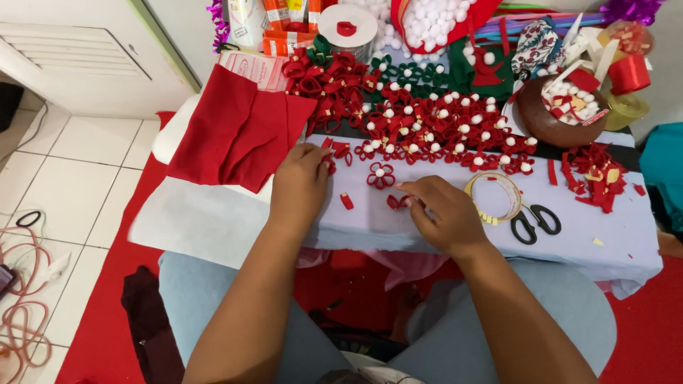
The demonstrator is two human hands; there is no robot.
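A low table (612, 242) covered with a pale cloth is being viewed from above, with the person's knees tucked under its near edge. The far half of the table is being crowded by a heap of red felt flowers (441, 131) with white bead centres, and a folded red felt sheet (238, 131) is lying over the far left corner. A brown bowl (558, 117) of scraps is sitting toward the far right corner, with red offcuts (594, 174) just in front of it. A roll of tape (494, 195) and black scissors (535, 222) are lying just right of the right hand, near the middle of the table.

The left hand (300, 186) is being held palm down with fingers curled, its fingertips pressing on small red pieces (330, 165) at the near fringe of the heap; whether anything is being gripped cannot be told. The right hand (441, 212) is being held loosely closed, its thumb and forefinger pinching a small red felt piece (397, 203) lying flat on the cloth, its long axis running roughly left to right, its free end pointing toward the left hand. Between the hands, a finished flower (381, 175) is lying face up, and a short red strip (346, 201) is lying near the left wrist, tilted slightly.
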